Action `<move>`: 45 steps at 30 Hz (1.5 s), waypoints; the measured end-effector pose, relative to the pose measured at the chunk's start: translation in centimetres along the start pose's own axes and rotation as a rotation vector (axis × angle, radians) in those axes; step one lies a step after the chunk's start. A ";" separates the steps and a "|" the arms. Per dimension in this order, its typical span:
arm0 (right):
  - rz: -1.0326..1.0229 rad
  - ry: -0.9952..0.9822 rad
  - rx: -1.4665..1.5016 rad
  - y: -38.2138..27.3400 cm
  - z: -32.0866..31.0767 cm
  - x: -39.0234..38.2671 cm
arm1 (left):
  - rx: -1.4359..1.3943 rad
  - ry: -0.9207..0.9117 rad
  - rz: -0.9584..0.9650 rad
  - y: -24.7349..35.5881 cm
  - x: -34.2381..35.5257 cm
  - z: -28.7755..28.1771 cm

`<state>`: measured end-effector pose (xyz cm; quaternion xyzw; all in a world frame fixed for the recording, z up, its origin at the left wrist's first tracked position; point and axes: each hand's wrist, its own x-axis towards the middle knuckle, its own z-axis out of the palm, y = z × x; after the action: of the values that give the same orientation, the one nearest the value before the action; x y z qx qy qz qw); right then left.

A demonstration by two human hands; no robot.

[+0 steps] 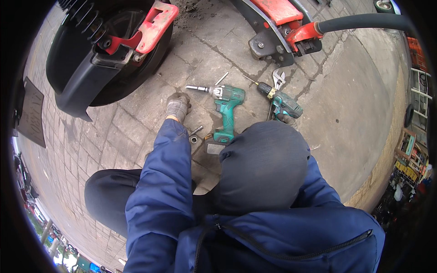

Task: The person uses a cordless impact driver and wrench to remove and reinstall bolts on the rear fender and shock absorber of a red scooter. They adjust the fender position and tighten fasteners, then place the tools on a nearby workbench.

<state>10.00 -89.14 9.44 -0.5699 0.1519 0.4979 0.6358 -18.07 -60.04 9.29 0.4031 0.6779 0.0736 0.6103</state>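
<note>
My left hand [178,106], in a grey work glove, is closed with its fingers curled down near the paving. Whatever it may hold is hidden. Beside it lies a green cordless impact wrench [227,101] with a long socket [195,88] on its nose. My right hand [287,120], also gloved, is against a teal and black cordless drill [283,103] with a bit in its chuck. My knee covers most of that hand, so its grip does not show. An adjustable wrench [278,79] lies by the drill.
A loose socket [194,139], a small metal piece [196,130] and a metal pin [221,78] lie on the paving. A black wheel under a fender [75,86] stands at the upper left, a red and black frame part [277,13] at the top. Shelves [412,159] line the right.
</note>
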 end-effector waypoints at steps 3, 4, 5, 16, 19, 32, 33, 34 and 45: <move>0.089 0.011 -0.131 0.6 -1.6 1.0 | 0.182 0.013 0.015 -0.3 0.0 0.3; 0.017 0.087 -0.409 0.6 -1.8 1.0 | 0.215 -0.003 0.048 -0.5 -0.1 0.4; -0.053 0.159 -0.688 0.1 -1.7 0.8 | 0.247 0.001 0.049 -0.6 -0.2 0.3; 0.064 -0.338 -1.346 -0.3 14.2 -0.8 | 0.125 0.129 0.015 0.1 -0.3 -3.0; 0.367 -0.169 -1.158 2.6 16.3 0.9 | 0.061 0.215 -0.054 -0.7 0.2 -4.1; 0.373 -0.214 -0.947 5.0 16.4 1.0 | 1.346 -0.037 0.043 -6.0 -5.9 -3.9; 0.523 -0.164 -0.491 5.0 16.3 0.9 | 1.352 -0.037 0.051 -5.9 -6.3 -3.7; 0.521 -0.196 -0.458 5.0 16.2 0.9 | 1.368 -0.036 0.065 -5.9 -6.5 -3.6; 0.522 -0.460 -0.315 3.7 14.8 -0.8 | -0.508 -0.158 0.059 -2.0 -4.1 -2.5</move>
<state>1.11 -77.07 12.46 -0.4761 0.0669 0.7754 0.4094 -21.48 -62.99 11.91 0.2613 0.5760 0.2275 0.7404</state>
